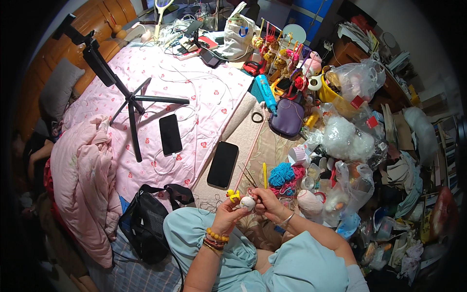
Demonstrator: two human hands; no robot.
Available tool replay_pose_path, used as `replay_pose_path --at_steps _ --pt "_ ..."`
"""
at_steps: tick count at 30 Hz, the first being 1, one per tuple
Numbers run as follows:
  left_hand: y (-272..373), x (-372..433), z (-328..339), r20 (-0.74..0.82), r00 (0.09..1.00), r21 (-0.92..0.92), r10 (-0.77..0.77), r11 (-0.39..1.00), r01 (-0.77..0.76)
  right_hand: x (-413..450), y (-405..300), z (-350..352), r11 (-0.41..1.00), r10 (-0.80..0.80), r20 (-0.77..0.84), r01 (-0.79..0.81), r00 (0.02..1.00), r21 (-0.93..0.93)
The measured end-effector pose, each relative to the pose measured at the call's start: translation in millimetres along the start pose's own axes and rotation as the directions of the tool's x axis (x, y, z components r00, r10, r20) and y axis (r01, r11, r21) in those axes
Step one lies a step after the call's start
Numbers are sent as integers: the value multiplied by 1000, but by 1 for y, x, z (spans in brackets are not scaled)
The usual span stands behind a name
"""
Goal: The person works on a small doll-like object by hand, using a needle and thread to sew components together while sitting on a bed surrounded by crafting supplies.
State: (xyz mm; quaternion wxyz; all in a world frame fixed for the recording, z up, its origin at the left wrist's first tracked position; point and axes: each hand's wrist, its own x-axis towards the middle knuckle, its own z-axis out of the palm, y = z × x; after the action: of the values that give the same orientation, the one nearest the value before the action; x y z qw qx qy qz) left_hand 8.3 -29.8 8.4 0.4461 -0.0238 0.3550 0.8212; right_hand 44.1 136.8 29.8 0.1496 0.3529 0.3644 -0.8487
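Note:
My left hand (226, 219) grips a small white ball (247, 203), which looks crocheted or yarn-covered. A small yellow crocheted figure (233, 196) with a touch of red sits at the same hand's fingertips. On the ball's other side, my right hand (269, 204) pinches its edge, near a small pinkish loop; the fingers hide the exact contact. Just beyond that hand, a slim two-pronged metal tool (249, 176) points away; whether it is held or lying there I cannot tell. A yellow crochet hook (265, 175) lies close by. Thin dark thread (208, 204) lies tangled left of the hands.
Blue yarn (281, 174) lies to the right, before bags of white stuffing (339, 135). A black phone (223, 165) rests ahead, another phone (170, 134) further left. A black tripod (131, 98) stands on the pink sheet (197, 84). A black mesh bag (146, 226) sits by my left knee.

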Motion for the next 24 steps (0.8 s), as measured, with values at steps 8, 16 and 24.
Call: replay_pose_path --at_steps 8,16,24 --pt "-2 1 0 -23 999 15 30 999 -29 5 7 -1 991 -113 -35 110 993 -75" --pt "-2 1 2 -14 1000 21 24 999 -24 3 7 -3 977 -177 -65 168 982 -133" --pt "-2 0 1 9 1000 14 13 1000 -13 -4 6 0 994 -72 -130 61 989 -89"
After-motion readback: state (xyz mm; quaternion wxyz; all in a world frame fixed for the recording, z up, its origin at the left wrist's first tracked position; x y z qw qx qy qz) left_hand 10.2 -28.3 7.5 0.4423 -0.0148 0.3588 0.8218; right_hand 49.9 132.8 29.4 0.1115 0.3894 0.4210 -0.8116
